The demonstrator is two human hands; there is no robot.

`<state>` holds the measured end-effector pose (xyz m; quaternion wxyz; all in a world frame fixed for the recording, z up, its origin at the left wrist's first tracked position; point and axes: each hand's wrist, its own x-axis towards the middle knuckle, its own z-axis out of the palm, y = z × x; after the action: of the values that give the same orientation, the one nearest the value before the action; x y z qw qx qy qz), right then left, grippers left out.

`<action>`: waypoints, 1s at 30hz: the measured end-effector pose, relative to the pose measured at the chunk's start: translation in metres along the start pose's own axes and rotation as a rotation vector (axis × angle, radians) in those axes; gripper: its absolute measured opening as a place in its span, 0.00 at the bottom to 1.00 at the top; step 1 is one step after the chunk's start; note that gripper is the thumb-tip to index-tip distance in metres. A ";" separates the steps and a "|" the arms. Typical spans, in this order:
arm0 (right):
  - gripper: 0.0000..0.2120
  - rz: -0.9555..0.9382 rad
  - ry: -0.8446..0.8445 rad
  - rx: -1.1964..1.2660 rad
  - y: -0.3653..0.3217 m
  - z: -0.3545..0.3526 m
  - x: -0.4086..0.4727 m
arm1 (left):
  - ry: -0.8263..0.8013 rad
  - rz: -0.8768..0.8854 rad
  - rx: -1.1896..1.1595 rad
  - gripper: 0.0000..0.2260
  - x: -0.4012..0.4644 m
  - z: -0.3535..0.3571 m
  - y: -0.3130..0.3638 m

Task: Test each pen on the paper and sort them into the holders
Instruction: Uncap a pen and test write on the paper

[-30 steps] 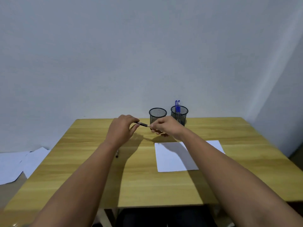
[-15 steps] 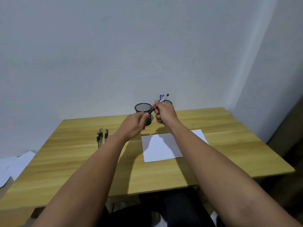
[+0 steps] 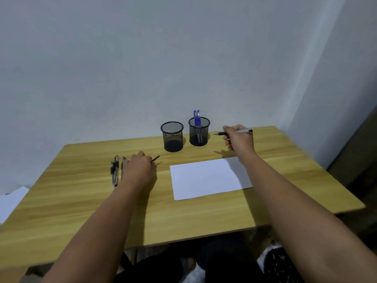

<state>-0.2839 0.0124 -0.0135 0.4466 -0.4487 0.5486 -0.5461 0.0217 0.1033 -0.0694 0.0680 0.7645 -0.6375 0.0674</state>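
Observation:
My right hand (image 3: pixel 239 139) grips an uncapped pen (image 3: pixel 243 131) held level above the table, tip pointing left, to the right of the holders. My left hand (image 3: pixel 139 167) pinches the dark pen cap (image 3: pixel 155 158) low over the table. Several pens (image 3: pixel 116 170) lie side by side just left of that hand. A white sheet of paper (image 3: pixel 206 178) lies between my arms. Two black mesh holders stand at the back: the left holder (image 3: pixel 172 136) looks empty, the right holder (image 3: pixel 199 131) has blue pens (image 3: pixel 196 118) in it.
The wooden table (image 3: pixel 81 201) stands against a pale wall, with a corner wall to the right. White sheets (image 3: pixel 11 201) lie on the floor at the left. Dark legs show under the front edge.
My hands were together at the holders pulling the cap off the pen. Now they are apart: the right hand took the pen right, the left dropped with the cap toward the lying pens.

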 end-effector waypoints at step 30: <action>0.20 -0.015 -0.307 0.064 0.087 0.063 -0.011 | 0.125 0.285 -0.302 0.26 -0.024 0.051 0.027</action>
<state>-0.2204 0.0104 -0.1012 0.5350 -0.5168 0.4528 -0.4915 -0.0080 0.1116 -0.1234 0.2109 0.6420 -0.7366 0.0271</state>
